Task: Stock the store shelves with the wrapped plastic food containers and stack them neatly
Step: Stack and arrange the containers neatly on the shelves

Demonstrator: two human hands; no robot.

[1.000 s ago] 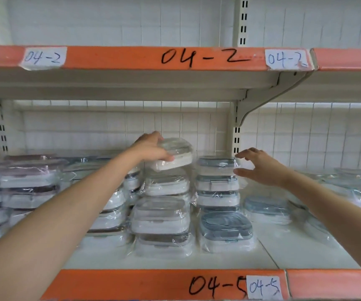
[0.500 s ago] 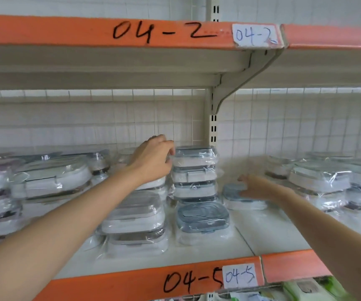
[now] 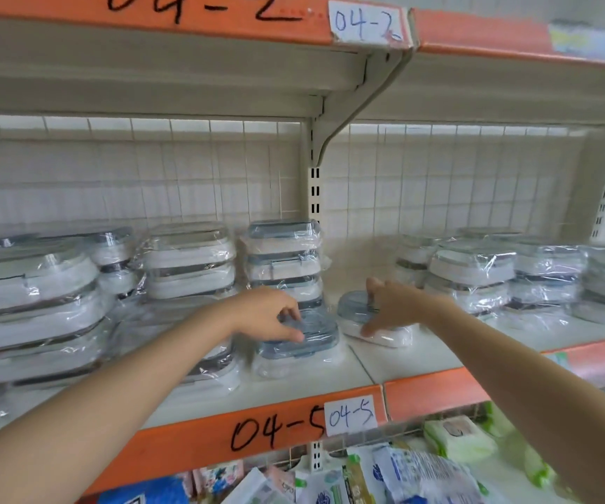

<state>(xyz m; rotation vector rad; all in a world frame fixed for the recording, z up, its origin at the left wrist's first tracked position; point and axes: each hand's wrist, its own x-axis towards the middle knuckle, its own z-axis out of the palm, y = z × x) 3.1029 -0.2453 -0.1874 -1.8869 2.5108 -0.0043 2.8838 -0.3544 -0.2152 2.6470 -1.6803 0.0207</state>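
Wrapped plastic food containers stand in stacks along the white shelf [image 3: 403, 358]. At the shelf front, my left hand [image 3: 266, 314] curls its fingers and thumb over the lid of a blue-lidded container [image 3: 304, 343]. Behind it rises a stack of blue-lidded containers [image 3: 283, 256]. Just to the right, my right hand [image 3: 397, 307] grips a single blue-lidded container [image 3: 355, 311] by its side, thumb above and fingers below. That container sits tilted on the shelf.
Taller stacks of white containers fill the left [image 3: 28, 296], the middle [image 3: 188, 260] and the right [image 3: 472, 271]. An upright post [image 3: 315, 198] and a wire grid back the shelf. The upper shelf [image 3: 184, 45] hangs close overhead. Packets [image 3: 421, 474] lie on the shelf below.
My left hand let go of the container atop the white stack and dropped to the front blue-lidded container. My right hand closed round the single container to the right. The view shifted down and right.
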